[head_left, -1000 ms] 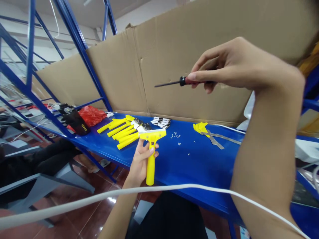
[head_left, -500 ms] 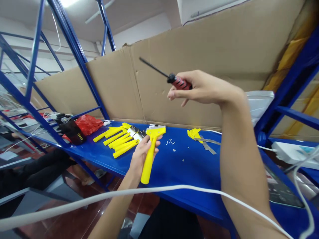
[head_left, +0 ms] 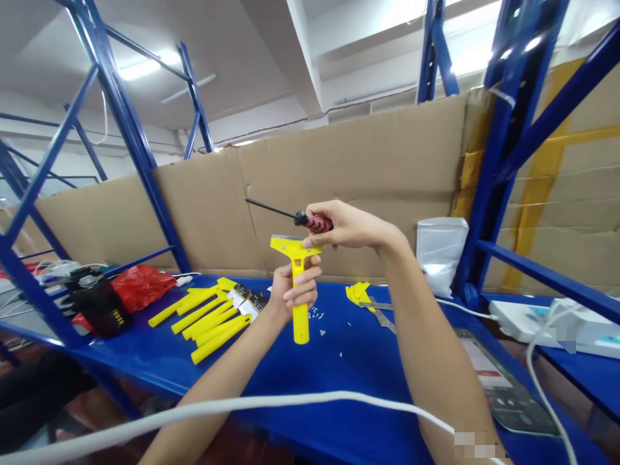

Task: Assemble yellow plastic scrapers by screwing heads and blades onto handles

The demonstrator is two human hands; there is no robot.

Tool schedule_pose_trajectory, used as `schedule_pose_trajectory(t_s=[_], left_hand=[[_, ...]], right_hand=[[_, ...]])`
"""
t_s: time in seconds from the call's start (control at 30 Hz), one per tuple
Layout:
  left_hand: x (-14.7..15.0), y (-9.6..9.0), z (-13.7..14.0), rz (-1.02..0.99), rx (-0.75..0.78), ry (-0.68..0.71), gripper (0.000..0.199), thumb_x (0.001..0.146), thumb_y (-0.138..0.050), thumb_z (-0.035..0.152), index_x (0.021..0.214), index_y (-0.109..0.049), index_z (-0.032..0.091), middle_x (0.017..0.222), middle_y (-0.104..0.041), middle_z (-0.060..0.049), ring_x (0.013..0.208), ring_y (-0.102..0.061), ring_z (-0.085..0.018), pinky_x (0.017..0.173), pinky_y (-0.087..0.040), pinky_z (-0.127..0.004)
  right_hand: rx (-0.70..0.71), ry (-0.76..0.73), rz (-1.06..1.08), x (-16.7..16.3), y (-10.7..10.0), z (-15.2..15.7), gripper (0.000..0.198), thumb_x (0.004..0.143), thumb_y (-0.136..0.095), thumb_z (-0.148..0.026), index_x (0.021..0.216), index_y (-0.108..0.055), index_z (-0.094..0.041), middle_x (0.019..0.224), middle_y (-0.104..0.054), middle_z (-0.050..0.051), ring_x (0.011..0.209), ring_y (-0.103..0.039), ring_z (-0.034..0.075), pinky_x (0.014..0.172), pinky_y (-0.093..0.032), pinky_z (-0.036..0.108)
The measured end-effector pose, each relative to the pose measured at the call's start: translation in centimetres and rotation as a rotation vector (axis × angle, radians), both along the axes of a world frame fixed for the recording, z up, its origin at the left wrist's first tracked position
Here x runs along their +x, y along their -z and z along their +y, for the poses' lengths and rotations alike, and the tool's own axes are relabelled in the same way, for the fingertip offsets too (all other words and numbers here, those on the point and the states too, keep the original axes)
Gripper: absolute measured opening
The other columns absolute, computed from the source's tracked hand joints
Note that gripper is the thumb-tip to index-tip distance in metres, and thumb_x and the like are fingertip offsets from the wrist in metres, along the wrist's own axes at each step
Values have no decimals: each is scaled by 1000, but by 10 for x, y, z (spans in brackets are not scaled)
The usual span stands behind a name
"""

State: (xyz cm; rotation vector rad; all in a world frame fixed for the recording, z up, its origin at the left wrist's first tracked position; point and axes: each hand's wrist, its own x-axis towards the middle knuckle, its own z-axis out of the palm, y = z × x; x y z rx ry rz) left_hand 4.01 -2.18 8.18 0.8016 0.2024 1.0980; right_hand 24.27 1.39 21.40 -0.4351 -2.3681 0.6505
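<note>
Holding the yellow scraper upright above the surface, the left hand wraps its grip around the probably light, stiff handle, the sensible hold clear of the blade, while the right hand grips a screwdriver.

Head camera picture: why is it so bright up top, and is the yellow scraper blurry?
Head view: the ceiling light glows washed-out white, and glare spots dot the blue post at upper right; same head view: the yellow scraper looks fairly sharp, while blocky squares hide part of the right forearm.
</note>
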Motion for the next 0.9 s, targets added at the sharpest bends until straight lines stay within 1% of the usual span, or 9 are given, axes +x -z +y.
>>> schedule_pose_trajectory(t_s=[0.1,0.2,0.3,0.43,0.53,0.63,0.73,0.83,0.9], left_hand=[[1,8,5,74,-12,-13,32,108,-49,30,96,-73,12,64,-43,2,36,-29,-7,33,-27,-20],[-2,17,8,107,11,-98,31,107,-57,35,98,-74,10,71,-53,-2,49,-46,-11,43,-40,-22],[-3,27,13,150,101,-187,30,95,-78,37,107,-75,10,78,-61,-3,55,-49,-10,48,-43,-23],[4,38,21,307,218,-373,51,74,-100,39,109,-73,15,82,-66,-1,60,-55,-11,52,-46,-24],[11,46,26,463,280,-578,55,67,-106,42,101,-73,15,80,-67,0,63,-60,-12,52,-50,-25],[14,50,29,473,303,-696,57,70,-104,52,101,-76,14,77,-67,-1,65,-62,-13,52,-52,-25],[10,51,29,405,276,-587,61,80,-95,62,110,-77,11,72,-67,-1,57,-58,-12,46,-44,-23],[3,50,29,343,260,-394,59,89,-85,62,114,-77,9,61,-59,2,42,-42,-8,39,-31,-23],[-1,50,29,330,264,-305,56,94,-80,60,113,-78,7,57,-54,3,38,-36,-7,38,-27,-24]], right_hand=[[34,70,-23,-4,2,5,39,88,-89,-35,86,-51,-23,76,-50,-6,67,-47,11,54,-39,26],[65,178,-52,-3,3,9,36,87,-87,-28,83,-51,-22,74,-51,-6,65,-44,11,56,-34,27],[57,243,-82,-1,5,13,34,86,-86,-28,82,-52,-22,74,-53,-4,64,-45,11,58,-35,28],[55,285,-83,2,8,19,30,86,-85,-30,84,-56,-23,73,-55,-3,63,-49,13,56,-36,30],[133,293,-63,4,8,21,30,86,-85,-31,83,-57,-23,73,-55,-3,65,-47,14,59,-35,32],[170,278,-49,6,8,23,25,92,-81,-38,85,-63,-22,76,-63,0,69,-51,16,64,-37,33],[212,326,-27,9,7,26,26,95,-78,-45,90,-71,-21,80,-67,1,74,-54,17,69,-39,34],[249,379,-24,12,7,25,29,94,-80,-50,89,-74,-21,76,-62,-1,72,-47,16,67,-34,35],[210,341,-63,14,6,22,29,94,-79,-50,89,-76,-21,73,-58,-2,68,-42,15,66,-32,35]])
